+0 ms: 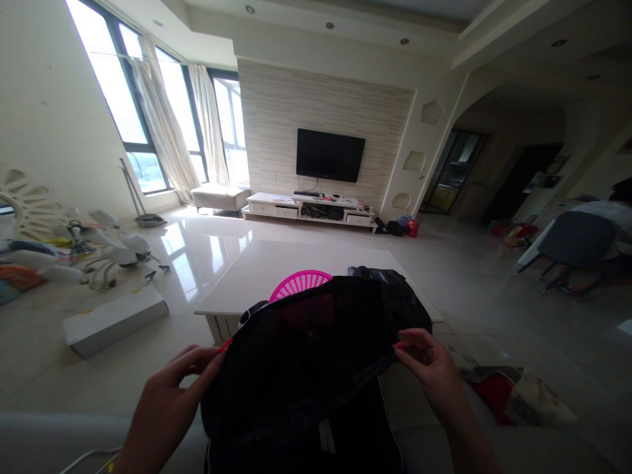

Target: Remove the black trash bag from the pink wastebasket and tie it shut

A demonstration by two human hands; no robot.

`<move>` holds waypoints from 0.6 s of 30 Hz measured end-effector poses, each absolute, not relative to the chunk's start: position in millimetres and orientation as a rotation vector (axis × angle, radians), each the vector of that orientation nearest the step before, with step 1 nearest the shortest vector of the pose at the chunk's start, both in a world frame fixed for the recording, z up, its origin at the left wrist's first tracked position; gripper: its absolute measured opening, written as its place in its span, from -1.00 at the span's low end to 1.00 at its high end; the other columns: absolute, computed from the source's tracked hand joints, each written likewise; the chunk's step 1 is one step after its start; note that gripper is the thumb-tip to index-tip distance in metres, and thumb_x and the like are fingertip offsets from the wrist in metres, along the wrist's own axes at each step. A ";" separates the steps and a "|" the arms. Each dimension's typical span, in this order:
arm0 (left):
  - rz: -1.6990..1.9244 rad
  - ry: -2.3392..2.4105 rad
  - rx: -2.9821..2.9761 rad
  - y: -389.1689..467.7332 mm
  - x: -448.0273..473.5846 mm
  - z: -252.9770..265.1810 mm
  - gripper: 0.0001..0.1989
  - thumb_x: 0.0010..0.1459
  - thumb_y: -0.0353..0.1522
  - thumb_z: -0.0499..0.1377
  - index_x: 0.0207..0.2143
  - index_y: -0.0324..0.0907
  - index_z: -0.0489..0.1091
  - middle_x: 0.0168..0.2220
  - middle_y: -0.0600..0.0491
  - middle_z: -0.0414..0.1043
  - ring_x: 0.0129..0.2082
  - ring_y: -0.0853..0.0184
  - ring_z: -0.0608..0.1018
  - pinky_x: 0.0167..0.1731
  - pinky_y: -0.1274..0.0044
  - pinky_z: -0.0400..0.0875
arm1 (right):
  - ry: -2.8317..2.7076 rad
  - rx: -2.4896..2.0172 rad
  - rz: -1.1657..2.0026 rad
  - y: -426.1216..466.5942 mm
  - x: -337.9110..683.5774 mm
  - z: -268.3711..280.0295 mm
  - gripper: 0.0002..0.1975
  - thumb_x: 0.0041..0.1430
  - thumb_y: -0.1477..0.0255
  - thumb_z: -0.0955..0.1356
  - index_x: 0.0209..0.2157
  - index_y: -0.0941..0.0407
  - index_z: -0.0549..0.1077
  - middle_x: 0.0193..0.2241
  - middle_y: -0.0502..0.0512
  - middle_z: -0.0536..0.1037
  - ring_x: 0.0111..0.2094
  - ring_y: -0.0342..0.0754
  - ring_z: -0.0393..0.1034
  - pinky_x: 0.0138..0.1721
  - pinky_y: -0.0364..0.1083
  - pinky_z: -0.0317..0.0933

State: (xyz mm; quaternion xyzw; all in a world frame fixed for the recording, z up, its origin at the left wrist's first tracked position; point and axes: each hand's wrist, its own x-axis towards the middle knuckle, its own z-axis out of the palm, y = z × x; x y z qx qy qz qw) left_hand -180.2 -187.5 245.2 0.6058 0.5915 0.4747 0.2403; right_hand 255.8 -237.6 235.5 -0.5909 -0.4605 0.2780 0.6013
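A thin black plastic bag (301, 355) is spread wide in front of me, its mouth facing up toward me. My left hand (182, 382) pinches the bag's left edge between thumb and fingers. On the opposite side, my right hand (429, 362) grips the rim with thumb and fingertips. Behind the bag, a pink slatted plastic basket (301, 282) shows only its upper part on the white table (247, 276). Shiny crumpled black plastic (395, 283) lies at the right rear; whether it belongs to the same bag I cannot tell. The inside of the bag is too dark to make out.
On the floor to the left lies a long white box (118, 319). A cloth bag (533, 398) sits low on the right. Farther off are a TV stand (276, 205), a grey chair (575, 240) with a seated person, and clutter by the left wall.
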 end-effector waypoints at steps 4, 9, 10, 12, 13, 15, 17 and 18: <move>1.349 1.581 1.658 -191.0 -178.7 249.2 -0.61 0.03 0.08 0.40 -0.35 -0.02 0.69 -0.31 0.09 0.68 -0.30 0.25 0.66 -0.24 0.56 0.49 | -1.067 -1.357 0.655 -237.7 258.4 231.6 -0.49 -0.08 0.11 0.66 -0.17 0.07 0.58 -0.35 0.12 0.67 -0.25 0.09 0.60 -0.17 0.01 0.49; 1.346 1.536 1.708 -190.0 -181.8 244.9 -0.66 0.08 0.03 0.42 -0.31 -0.02 0.68 -0.29 0.12 0.65 -0.31 0.31 0.63 -0.24 0.61 0.48 | -1.082 -1.351 0.639 -238.1 260.3 228.8 -0.52 -0.04 0.12 0.64 -0.15 0.06 0.59 -0.32 0.12 0.68 -0.23 0.09 0.61 -0.15 0.01 0.49; 1.343 1.526 1.719 -189.7 -182.4 244.2 -0.67 0.09 0.02 0.42 -0.31 -0.02 0.68 -0.28 0.11 0.65 -0.30 0.31 0.63 -0.23 0.62 0.48 | -1.087 -1.353 0.637 -238.6 259.6 230.5 -0.53 -0.03 0.12 0.64 -0.16 0.06 0.59 -0.33 0.13 0.68 -0.24 0.08 0.61 -0.16 0.00 0.49; 1.347 1.493 1.746 -189.3 -183.4 243.9 -0.68 0.12 0.00 0.41 -0.31 -0.04 0.67 -0.26 0.10 0.64 -0.29 0.32 0.63 -0.21 0.63 0.49 | -1.092 -1.357 0.637 -240.1 257.5 235.8 -0.53 -0.04 0.11 0.64 -0.17 0.06 0.60 -0.33 0.13 0.68 -0.24 0.08 0.61 -0.17 -0.01 0.48; 1.351 1.468 1.760 -189.4 -184.0 244.3 -0.69 0.12 -0.01 0.41 -0.32 -0.04 0.67 -0.26 0.10 0.64 -0.28 0.31 0.63 -0.21 0.63 0.50 | -1.092 -1.359 0.639 -240.8 256.4 238.7 -0.53 -0.04 0.10 0.64 -0.18 0.06 0.60 -0.32 0.14 0.69 -0.25 0.07 0.61 -0.18 -0.02 0.48; 1.344 1.415 1.777 -189.7 -185.3 246.2 -0.70 0.13 -0.03 0.41 -0.33 -0.05 0.66 -0.27 0.09 0.63 -0.29 0.31 0.63 -0.21 0.63 0.51 | -1.093 -1.360 0.644 -241.9 254.9 243.3 -0.53 -0.06 0.09 0.64 -0.19 0.06 0.60 -0.31 0.14 0.70 -0.25 0.06 0.61 -0.18 -0.03 0.48; 1.322 1.374 1.777 -190.5 -186.1 248.8 -0.71 0.15 -0.04 0.40 -0.34 -0.06 0.66 -0.29 0.08 0.63 -0.30 0.31 0.63 -0.21 0.63 0.53 | -1.099 -1.362 0.644 -242.4 254.7 244.6 -0.53 -0.05 0.09 0.64 -0.20 0.06 0.60 -0.30 0.14 0.70 -0.24 0.06 0.61 -0.18 -0.02 0.47; 1.306 1.358 1.770 -191.2 -185.9 250.1 -0.71 0.15 -0.04 0.40 -0.34 -0.06 0.66 -0.29 0.08 0.63 -0.30 0.30 0.63 -0.21 0.63 0.54 | -1.100 -1.361 0.641 -242.4 255.3 243.8 -0.54 -0.04 0.08 0.63 -0.19 0.06 0.60 -0.30 0.15 0.70 -0.24 0.06 0.61 -0.18 -0.02 0.47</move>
